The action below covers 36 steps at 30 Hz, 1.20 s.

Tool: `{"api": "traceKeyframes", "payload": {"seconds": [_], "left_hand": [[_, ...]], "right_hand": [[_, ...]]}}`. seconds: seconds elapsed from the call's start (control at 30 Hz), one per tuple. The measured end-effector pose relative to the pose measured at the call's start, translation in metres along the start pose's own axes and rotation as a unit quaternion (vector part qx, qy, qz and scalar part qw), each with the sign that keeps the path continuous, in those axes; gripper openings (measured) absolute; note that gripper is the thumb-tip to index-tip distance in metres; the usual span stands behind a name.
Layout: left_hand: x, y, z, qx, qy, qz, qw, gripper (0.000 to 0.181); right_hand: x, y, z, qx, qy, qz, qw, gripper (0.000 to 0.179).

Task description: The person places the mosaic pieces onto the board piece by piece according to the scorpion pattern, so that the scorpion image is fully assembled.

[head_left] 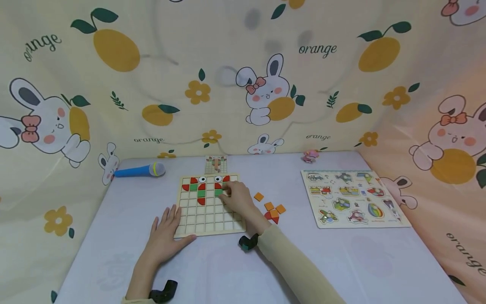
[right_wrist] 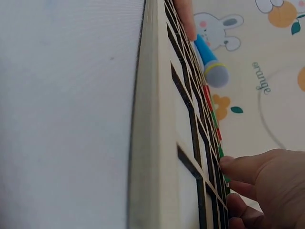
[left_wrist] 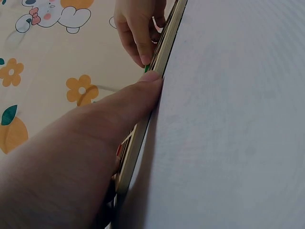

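Observation:
A wooden grid board (head_left: 212, 219) lies in front of me, with red quarter-round tiles (head_left: 201, 202), green square tiles (head_left: 201, 194) and round eye tiles (head_left: 202, 180) in its upper cells. My left hand (head_left: 166, 236) rests at the board's lower left, fingers spread along the left side and thumb on the near edge. At the upper right of the grid, my right hand (head_left: 240, 198) pinches a green tile (left_wrist: 146, 69) against the board, thumb and fingertips close together. The right hand partly covers the tiles there.
Orange square tiles (head_left: 259, 196) and red tiles (head_left: 275, 220) lie right of the board. A small pattern card (head_left: 216, 164) sits behind it. Farther out are a blue toy microphone (head_left: 140, 170), a picture puzzle board (head_left: 387, 223) and a pink figurine (head_left: 310, 156).

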State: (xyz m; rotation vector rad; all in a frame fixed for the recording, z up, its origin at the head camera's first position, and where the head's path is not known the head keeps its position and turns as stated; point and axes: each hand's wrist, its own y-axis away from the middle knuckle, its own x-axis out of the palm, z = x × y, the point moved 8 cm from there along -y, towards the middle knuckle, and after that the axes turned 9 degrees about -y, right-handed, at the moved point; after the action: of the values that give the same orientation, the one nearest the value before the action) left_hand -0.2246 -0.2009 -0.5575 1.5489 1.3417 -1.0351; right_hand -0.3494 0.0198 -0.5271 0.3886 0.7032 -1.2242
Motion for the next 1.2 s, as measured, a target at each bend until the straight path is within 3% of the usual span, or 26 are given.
{"api": "traceKeyframes", "payload": {"seconds": [0.37,0.63,0.83,0.97,1.1,1.2], "left_hand": [[0.0,0.001,0.0,-0.005,0.002,0.004,1.0,0.117],[0.003,0.0,0.0,-0.006,-0.003,0.009,0.9999,0.118],[0.003,-0.001,0.0,-0.008,-0.005,0.012,0.9999,0.119],[0.004,-0.002,0.0,-0.007,-0.004,0.01,0.9999,0.12],[0.005,-0.003,0.001,-0.005,0.003,0.005,1.0,0.12],[0.005,-0.002,0.0,-0.003,0.004,0.005,1.0,0.12]], "right_hand": [[0.0,0.0,0.003,-0.01,0.02,-0.006,0.9997,0.022],[-0.022,0.013,0.001,-0.027,-0.05,0.009,0.9984,0.031],[-0.069,0.031,-0.034,-0.004,-0.068,-0.035,0.9971,0.026],[-0.097,0.048,-0.067,0.016,-0.076,-0.04,0.9962,0.024],[-0.109,0.066,-0.081,0.016,-0.064,-0.022,0.9975,0.021],[-0.105,0.08,-0.078,-0.002,-0.041,0.006,0.9991,0.02]]}}
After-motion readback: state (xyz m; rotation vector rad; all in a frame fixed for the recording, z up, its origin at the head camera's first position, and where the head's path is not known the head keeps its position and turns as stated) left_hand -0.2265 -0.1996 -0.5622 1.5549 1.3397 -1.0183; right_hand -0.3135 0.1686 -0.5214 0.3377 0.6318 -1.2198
